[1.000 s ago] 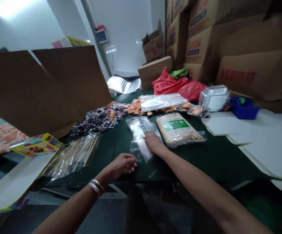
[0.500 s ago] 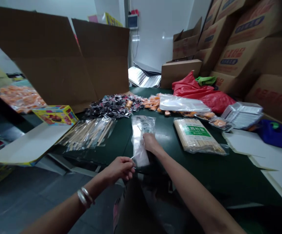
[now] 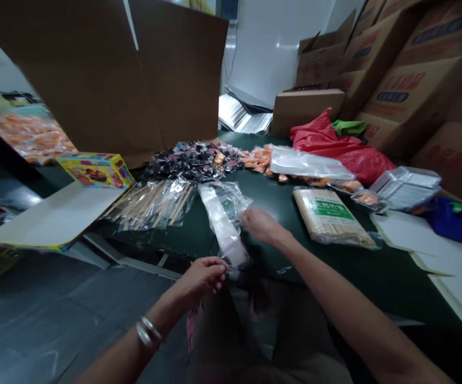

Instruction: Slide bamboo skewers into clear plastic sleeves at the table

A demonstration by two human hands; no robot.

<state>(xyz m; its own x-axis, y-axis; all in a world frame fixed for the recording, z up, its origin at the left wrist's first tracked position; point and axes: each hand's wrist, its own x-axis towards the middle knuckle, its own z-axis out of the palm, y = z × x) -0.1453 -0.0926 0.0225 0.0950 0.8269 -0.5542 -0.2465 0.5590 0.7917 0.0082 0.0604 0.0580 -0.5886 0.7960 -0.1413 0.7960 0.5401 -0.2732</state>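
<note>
My left hand (image 3: 207,274), with silver bracelets at the wrist, pinches something small I cannot make out at the table's front edge. It is beside the near end of a long clear plastic bag (image 3: 223,224) lying on the dark green table (image 3: 270,192). My right hand (image 3: 260,224) is closed at the right side of that bag, its fingers blurred where they meet the plastic. Left of the bag lie thin wooden sticks in clear wrappers (image 3: 154,202). To the right is a packed bundle of sticks (image 3: 330,216) with a green label.
Black wrapped packets (image 3: 186,162) and orange packets (image 3: 259,158) lie behind. A red bag (image 3: 322,136) sits at the back right near stacked cartons (image 3: 398,96). An open carton (image 3: 178,80) and a yellow box (image 3: 98,170) stand left. White sheets (image 3: 410,234) lie right.
The view has tilted down and shifted left. My right hand has moved right, off the middle of the bag to its side. The long bag now slants, its far end further left.
</note>
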